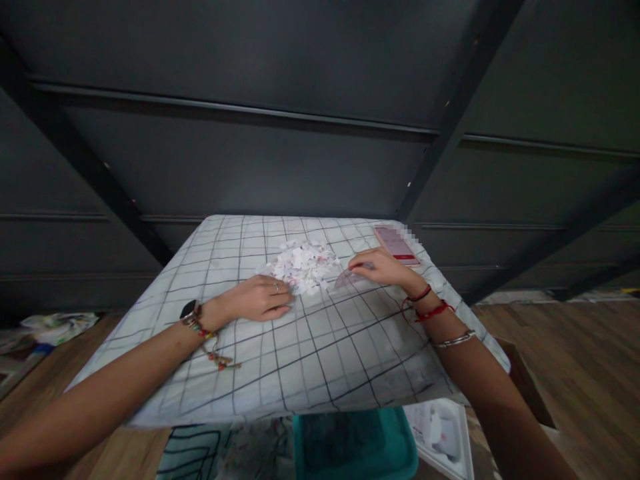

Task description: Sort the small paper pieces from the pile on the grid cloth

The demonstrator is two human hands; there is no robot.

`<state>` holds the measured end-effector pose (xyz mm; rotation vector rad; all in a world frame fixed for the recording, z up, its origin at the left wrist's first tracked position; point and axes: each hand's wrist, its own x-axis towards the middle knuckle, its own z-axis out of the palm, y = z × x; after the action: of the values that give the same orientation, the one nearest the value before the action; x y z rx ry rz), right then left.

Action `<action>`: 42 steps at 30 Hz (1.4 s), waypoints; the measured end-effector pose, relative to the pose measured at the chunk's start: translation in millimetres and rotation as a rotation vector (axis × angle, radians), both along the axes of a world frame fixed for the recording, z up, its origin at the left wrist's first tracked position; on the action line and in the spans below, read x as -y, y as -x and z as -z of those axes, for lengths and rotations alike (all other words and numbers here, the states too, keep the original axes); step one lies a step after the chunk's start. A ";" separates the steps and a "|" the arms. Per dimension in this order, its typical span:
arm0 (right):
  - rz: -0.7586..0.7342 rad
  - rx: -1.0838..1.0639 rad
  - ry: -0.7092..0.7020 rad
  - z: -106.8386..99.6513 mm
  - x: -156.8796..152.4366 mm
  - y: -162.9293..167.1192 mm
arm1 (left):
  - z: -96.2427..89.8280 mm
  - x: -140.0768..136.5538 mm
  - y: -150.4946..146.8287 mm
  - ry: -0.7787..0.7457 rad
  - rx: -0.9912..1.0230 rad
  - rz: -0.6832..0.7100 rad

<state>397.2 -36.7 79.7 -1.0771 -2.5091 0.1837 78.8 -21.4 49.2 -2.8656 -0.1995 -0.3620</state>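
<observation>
Left of centre, the left hand (263, 297) curls at the edge of the paper scraps (305, 263) (whether it grips any, I can't tell), heaped mid-frame; right of centre, the right hand (383, 267) pinches a translucent piece (344, 280).

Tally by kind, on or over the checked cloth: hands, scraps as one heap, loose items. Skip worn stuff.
Hands: 2 (left hand, right hand)
Scrap heap: 1, its bits too small and overlapped to count
Clear piece: 1, held in the right hand
Phone: 1
Total: 5
</observation>
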 end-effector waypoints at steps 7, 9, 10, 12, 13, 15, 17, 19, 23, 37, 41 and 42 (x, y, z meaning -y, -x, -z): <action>0.042 -0.012 -0.013 1.9 0.0 3.3 | -1.9 1.8 -1.4 0.036 0.073 0.025; 0.015 0.018 0.017 0.7 0.8 4.7 | -2.1 1.7 -1.7 0.035 0.071 0.026; 0.008 0.034 0.032 -0.1 1.1 4.7 | -2.1 1.6 -1.8 0.034 0.072 0.026; 0.029 0.030 0.030 -1.2 1.5 4.2 | -1.9 1.3 -1.8 0.032 0.080 0.030; 0.050 0.013 0.019 -1.2 1.7 4.2 | -1.7 1.1 -1.8 0.031 0.083 0.033; 0.071 -0.019 0.006 0.0 1.7 5.5 | -1.4 0.8 -1.9 0.030 0.084 0.036; 0.047 -0.024 0.010 2.4 1.5 8.0 | -1.0 0.5 -1.9 0.030 0.084 0.037; 0.021 -0.006 0.009 4.9 0.9 9.8 | -0.8 0.4 -1.8 0.031 0.084 0.035; 0.082 -0.034 -0.062 5.9 0.7 9.6 | -1.2 0.9 -1.6 0.036 0.074 0.026; 0.125 -0.077 -0.025 -1.4 0.2 -8.1 | -2.7 1.2 -2.8 0.072 0.092 0.035; 0.096 -0.024 0.005 0.2 0.3 -6.7 | -4.0 2.1 -3.1 0.078 0.106 0.044; 0.111 -0.027 -0.007 0.8 0.0 -6.6 | -4.0 2.1 -3.1 0.076 0.108 0.044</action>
<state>403.8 -36.7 78.8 -1.1988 -2.4171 0.1559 81.9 -23.4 53.2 -2.9317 -0.1730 -0.5293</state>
